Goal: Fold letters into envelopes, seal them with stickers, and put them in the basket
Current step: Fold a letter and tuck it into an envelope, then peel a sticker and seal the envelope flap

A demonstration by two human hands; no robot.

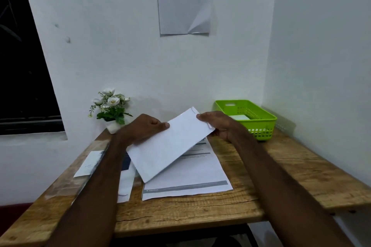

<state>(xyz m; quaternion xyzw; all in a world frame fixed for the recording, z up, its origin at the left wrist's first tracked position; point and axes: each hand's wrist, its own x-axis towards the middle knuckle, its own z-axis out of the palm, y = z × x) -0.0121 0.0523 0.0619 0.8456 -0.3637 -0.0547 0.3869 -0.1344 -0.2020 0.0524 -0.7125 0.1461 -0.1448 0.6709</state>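
Envelope (170, 144), unmarked, held by left hand (143, 128) and right hand (217, 124).

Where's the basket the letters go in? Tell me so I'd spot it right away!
Look at the wooden table, then at its far right corner by the white walls. The green plastic basket stands there, just beyond the right hand. It is the only bright green, hole-sided thing, with something white inside.
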